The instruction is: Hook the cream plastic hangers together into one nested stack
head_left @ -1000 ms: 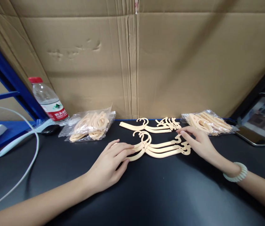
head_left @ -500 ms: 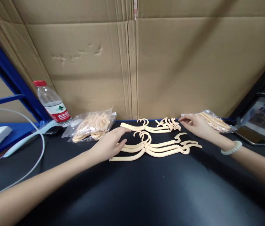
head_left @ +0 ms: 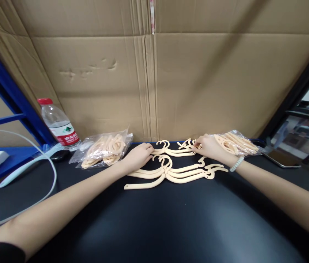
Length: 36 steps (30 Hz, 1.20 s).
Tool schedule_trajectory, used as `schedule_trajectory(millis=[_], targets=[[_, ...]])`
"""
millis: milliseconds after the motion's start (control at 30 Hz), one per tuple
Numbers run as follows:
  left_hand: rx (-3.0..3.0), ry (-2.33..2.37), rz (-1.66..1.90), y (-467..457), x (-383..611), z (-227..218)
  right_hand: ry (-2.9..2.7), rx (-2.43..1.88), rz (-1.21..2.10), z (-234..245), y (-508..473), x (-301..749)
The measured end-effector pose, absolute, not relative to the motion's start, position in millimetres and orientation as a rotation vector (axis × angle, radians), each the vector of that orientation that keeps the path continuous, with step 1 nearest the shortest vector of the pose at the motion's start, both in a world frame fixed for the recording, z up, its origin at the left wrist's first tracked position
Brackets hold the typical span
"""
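Both hands have shifted since half a second ago, the left hand (head_left: 142,152) onto the rear hanger's (head_left: 180,152) left end, the right hand (head_left: 211,147) inward to small loose pieces (head_left: 185,144), on a black table (head_left: 187,226) backed by cardboard (head_left: 211,65). Fingers half curled; any grip is unclear. More hangers (head_left: 187,179) lie nearer.

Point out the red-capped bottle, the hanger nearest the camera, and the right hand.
Red-capped bottle (head_left: 63,130): head view, on the label around its body.
Hanger nearest the camera (head_left: 181,180): head view, on its right bar.
Right hand (head_left: 212,148): head view, on the back of the hand.
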<state>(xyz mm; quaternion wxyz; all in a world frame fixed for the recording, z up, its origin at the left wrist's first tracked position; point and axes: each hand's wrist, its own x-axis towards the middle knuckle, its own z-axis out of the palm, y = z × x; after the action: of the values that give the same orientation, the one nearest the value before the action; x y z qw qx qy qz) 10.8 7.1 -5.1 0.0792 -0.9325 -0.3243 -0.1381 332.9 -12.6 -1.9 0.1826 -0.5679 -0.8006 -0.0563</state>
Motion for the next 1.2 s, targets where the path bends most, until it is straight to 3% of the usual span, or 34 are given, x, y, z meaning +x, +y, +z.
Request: schedule_trajectory(millis=[400, 700, 933, 1200], targets=[[-2.786, -1.083, -0.527, 10.8, 8.7, -6.6, -1.998, -1.887, 0.059, 1.3, -4.5, 320.2], [-2.764, -1.255, -0.931, 2.9, 1.7, -0.4, -2.057, -1.776, 0.235, 2.8, 6.6, 334.9], [-2.797, -1.312, -1.249, -21.6, -3.8, 4.5, -2.130, -1.696, 0.059, 29.6, 3.8, 338.5], [-2.899, -1.322, -1.335, -70.3, -11.5, 7.2, -2.014, -1.538, -0.151, 49.1, -30.2, 343.5]])
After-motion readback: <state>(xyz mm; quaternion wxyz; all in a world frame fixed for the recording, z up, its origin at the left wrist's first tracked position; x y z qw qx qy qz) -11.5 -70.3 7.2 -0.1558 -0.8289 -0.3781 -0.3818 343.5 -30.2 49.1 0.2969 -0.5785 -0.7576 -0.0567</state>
